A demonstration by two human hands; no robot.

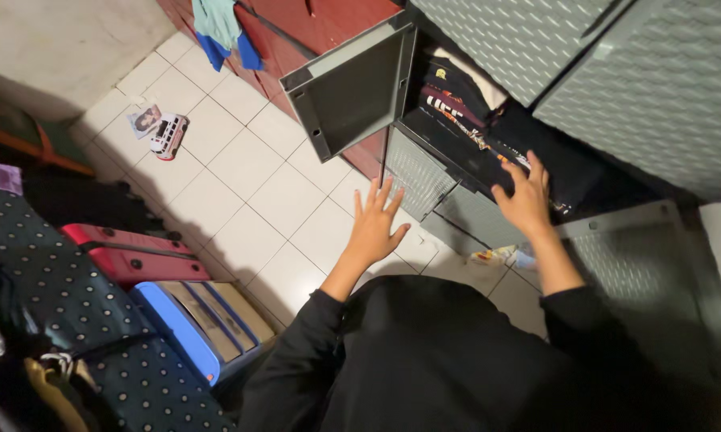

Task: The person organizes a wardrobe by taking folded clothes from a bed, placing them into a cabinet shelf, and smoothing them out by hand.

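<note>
right hand point(527, 200) spread, pressing flat on folded dark clothes point(472, 136), frame centre-right | left hand point(376, 228) hovering spread, empty, lower centre | advisable: keeping palm flat, stack square inside grey cabinet point(456, 204)

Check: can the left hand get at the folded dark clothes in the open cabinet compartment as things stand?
Probably yes. The left hand hovers open just outside the compartment; its door is swung wide, nothing blocks the way. The right hand already rests on the folded clothes.

Black long-sleeved top on me, sleeves pushed up my forearms. My left hand point(374, 226) and right hand point(525, 198) bare.
</note>
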